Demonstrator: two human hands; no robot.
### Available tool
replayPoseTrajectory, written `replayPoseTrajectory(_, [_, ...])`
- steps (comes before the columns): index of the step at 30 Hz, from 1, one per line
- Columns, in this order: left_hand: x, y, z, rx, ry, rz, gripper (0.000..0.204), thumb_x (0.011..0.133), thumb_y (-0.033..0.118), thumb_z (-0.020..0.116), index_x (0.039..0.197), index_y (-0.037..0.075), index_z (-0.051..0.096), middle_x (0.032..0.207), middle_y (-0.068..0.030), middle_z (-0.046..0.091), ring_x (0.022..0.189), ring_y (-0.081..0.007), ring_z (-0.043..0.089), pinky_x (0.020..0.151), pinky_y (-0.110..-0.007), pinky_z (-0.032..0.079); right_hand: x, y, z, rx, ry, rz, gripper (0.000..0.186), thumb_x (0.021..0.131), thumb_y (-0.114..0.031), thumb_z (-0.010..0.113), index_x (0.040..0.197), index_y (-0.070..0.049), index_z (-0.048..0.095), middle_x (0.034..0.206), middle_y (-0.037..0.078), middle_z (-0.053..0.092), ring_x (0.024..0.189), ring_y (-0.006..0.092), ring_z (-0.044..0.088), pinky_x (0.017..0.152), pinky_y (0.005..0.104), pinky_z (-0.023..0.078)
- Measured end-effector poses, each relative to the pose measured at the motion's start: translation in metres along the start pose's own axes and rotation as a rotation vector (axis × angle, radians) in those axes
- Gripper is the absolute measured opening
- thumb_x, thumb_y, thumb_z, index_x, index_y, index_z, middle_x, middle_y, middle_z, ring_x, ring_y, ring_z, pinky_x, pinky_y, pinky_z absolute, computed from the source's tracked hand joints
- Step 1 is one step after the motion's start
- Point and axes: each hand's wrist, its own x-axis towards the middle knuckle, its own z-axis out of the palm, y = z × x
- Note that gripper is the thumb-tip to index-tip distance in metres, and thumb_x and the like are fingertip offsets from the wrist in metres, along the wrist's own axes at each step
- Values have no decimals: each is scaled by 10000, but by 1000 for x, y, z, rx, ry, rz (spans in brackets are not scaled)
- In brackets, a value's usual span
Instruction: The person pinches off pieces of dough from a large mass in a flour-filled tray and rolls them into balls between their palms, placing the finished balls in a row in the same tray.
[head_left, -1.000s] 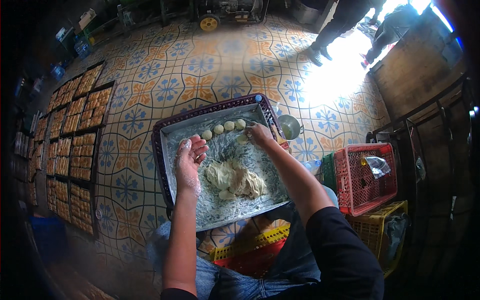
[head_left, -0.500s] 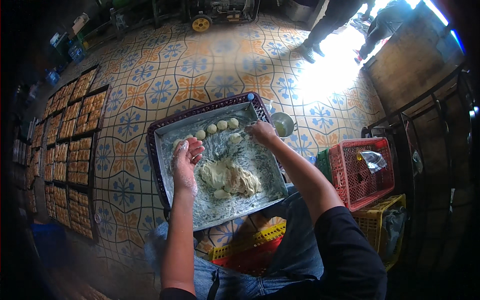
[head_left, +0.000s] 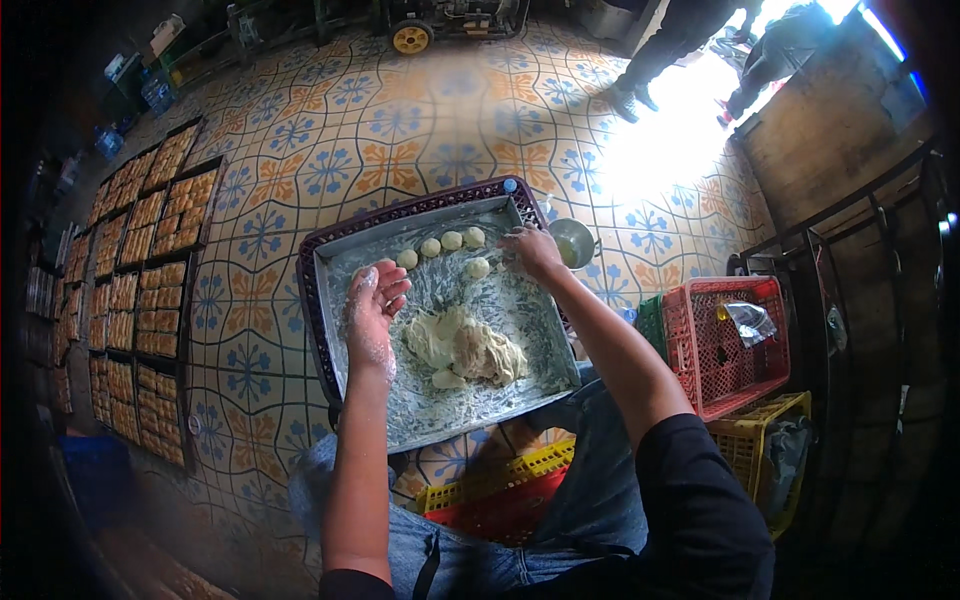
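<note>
A floured metal tray (head_left: 545, 385) sits in a dark purple crate (head_left: 310, 300). In it a mound of dough (head_left: 465, 350) lies below several round dough balls (head_left: 450, 241) in a row, with one separate dough ball (head_left: 478, 268) just under the row. My left hand (head_left: 375, 310), dusted with flour, is held palm up over the tray's left side, fingers loosely curved and apart, holding nothing. My right hand (head_left: 530, 247) is at the tray's upper right corner, beside a metal pot (head_left: 572, 238), its fingers extended and apart with no dough visible in them.
Baked goods in many trays (head_left: 160, 310) cover the left floor. Red (head_left: 725, 365), green (head_left: 649, 330) and yellow (head_left: 765, 450) crates stand at the right. Another yellow crate (head_left: 520, 465) is below me. A wheeled machine (head_left: 450, 25) stands at the back; two people (head_left: 655, 50) are by the bright doorway.
My right hand has let go of a dough ball, which now sits below the row, and has moved slightly up toward the tray's corner. My left hand stays palm up.
</note>
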Motion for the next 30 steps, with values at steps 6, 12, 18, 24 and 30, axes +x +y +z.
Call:
replayPoseTrajectory(6, [0,1,-6,0,-10,5,391,1030,422,533,1230,100,626,1150,-43,672,1073,-183,619,947,-334,433,3,-53,-9,136,-191,12,376,780,-375,784,1149,-311,748,999,85,746,999,300,693,824,461,574])
replayPoseTrajectory(12, [0,7,0,4,1,17,385,1032,419,530,1227,102,627,1147,-37,672,1070,-181,620,952,-342,430,14,-70,-2,-202,-205,-41,439,789,-390,777,1218,-343,693,1179,-11,666,1240,250,544,867,450,503])
replayPoseTrajectory(18, [2,10,-6,-19,11,30,382,1028,418,537,1225,104,626,1145,-35,671,1064,-178,624,946,-342,430,1,-75,25,-76,-127,-32,414,855,-317,737,1262,-277,668,1231,18,643,1260,274,517,922,474,487])
replayPoseTrajectory(24, [-2,10,-16,-5,34,38,377,1024,413,543,1223,104,624,1145,-37,672,1052,-180,626,947,-337,427,-12,-92,27,31,36,-134,526,846,-285,725,1347,-183,602,1316,96,557,1276,308,491,1025,449,457])
replayPoseTrajectory(30, [3,5,7,8,9,10,381,1027,429,530,1219,114,625,1145,-32,674,1058,-173,624,949,-329,428,-25,-58,39,-53,-53,-91,281,892,-227,628,1161,-180,699,1166,91,662,1188,304,583,972,477,480])
